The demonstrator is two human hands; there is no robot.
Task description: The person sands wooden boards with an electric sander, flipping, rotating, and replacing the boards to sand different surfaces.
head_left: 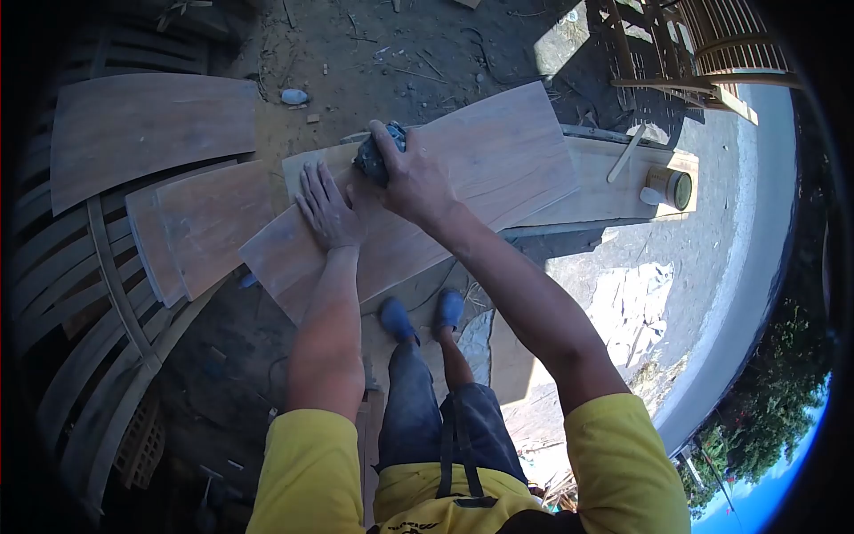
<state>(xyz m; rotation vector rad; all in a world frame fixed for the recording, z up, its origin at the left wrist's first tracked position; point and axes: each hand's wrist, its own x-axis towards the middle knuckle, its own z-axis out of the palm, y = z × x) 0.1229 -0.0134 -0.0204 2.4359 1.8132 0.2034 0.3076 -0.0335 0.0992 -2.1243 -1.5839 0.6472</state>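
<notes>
A wide wooden board (498, 160) lies at a slant across a longer, paler plank (609, 178). My left hand (331, 209) rests flat on the board's left part, fingers spread, with whitish dust on them. My right hand (409, 173) is wrapped round a dark, dusty, fist-sized lump (374, 160) and holds it on the board near the far edge. Whether this lump is a sanding tool or a bunched rag I cannot tell, since my fingers cover part of it. Pale dust smears the board near both hands.
At left, a curved board (156, 133) and several stacked boards (218, 218) lie on a slatted wooden frame (111, 276). The plank's right end bears an open tin can (678, 190) and a thin wooden stick (627, 153). Slatted furniture (703, 53) stands at the far right.
</notes>
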